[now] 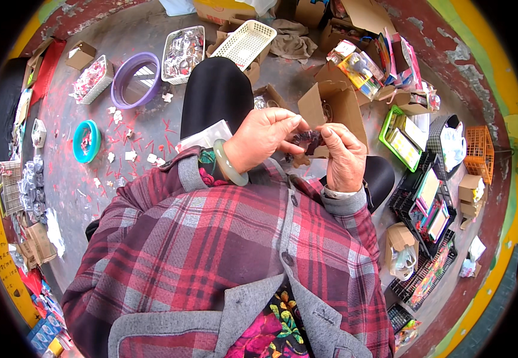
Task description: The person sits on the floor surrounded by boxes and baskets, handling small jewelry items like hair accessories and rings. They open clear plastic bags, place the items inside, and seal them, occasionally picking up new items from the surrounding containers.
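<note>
In front of my lap my left hand (260, 137), with a pale bangle (230, 162) at its wrist, is closed in a pinch. My right hand (345, 156) pinches from the other side, its thumb and fingertips pressed together. Between them they hold a small dark purplish item (308, 141); its kind is too small and covered to tell. Just beyond my right hand stands an open cardboard box (312, 113). A clear plastic packet (206, 136) lies on my left thigh, beside my left wrist.
On the floor to the left are a purple basin (117, 89), a teal round tray (77, 143) and a white basket of packed pieces (178, 77). Small white pieces lie scattered around them. Black crates (397, 206) and a green tray (385, 126) stand on the right.
</note>
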A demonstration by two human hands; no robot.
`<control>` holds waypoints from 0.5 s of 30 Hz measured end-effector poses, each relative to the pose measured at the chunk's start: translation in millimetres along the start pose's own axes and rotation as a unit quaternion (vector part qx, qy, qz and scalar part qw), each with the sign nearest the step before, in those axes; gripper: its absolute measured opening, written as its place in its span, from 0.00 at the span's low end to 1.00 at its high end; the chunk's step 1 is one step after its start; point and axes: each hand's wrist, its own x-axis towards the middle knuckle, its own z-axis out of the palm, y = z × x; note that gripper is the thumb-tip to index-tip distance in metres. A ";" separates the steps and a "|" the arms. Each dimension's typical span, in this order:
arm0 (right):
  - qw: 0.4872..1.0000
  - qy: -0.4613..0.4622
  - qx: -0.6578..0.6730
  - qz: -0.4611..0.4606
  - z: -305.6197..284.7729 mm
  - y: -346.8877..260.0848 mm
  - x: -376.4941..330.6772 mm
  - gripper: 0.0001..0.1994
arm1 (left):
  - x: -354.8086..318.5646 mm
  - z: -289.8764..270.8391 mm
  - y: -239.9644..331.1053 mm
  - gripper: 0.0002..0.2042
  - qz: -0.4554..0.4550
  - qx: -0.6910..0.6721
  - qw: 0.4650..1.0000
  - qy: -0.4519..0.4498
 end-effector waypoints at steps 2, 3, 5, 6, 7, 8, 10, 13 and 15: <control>0.999 0.016 -0.008 -0.026 0.4 1.5 0.3 0.07 | -0.4 1.2 0.0 0.13 0.000 -0.003 1.000 0.004; 0.999 0.032 0.012 -0.014 1.4 0.9 -0.4 0.06 | -1.1 2.6 2.0 0.13 -0.006 -0.006 1.000 0.009; 0.997 0.064 0.052 0.009 2.9 -1.4 -2.9 0.06 | -2.1 4.3 7.8 0.14 -0.021 -0.026 0.999 0.015; 0.996 0.070 0.053 0.010 1.9 -2.1 -2.7 0.06 | -3.3 3.5 12.1 0.15 -0.029 -0.045 0.998 0.015; 0.996 0.075 0.053 0.012 0.6 -3.2 -2.4 0.06 | -3.9 2.8 14.6 0.15 -0.037 -0.064 0.997 0.015; 0.995 0.080 0.052 0.013 0.0 -4.1 -2.0 0.06 | -2.6 3.3 15.3 0.15 -0.024 -0.032 0.999 0.020; 0.996 0.077 0.044 0.005 0.4 -5.3 -1.4 0.06 | 0.6 4.6 16.0 0.15 0.002 0.033 0.999 0.031; 0.999 0.052 0.008 -0.008 0.1 -5.6 -1.8 0.05 | 2.1 3.8 15.6 0.13 0.074 0.164 0.984 0.001; 0.998 0.025 -0.052 -0.036 0.6 -6.1 -2.0 0.05 | 1.7 6.2 14.8 0.10 0.073 0.175 0.982 -0.003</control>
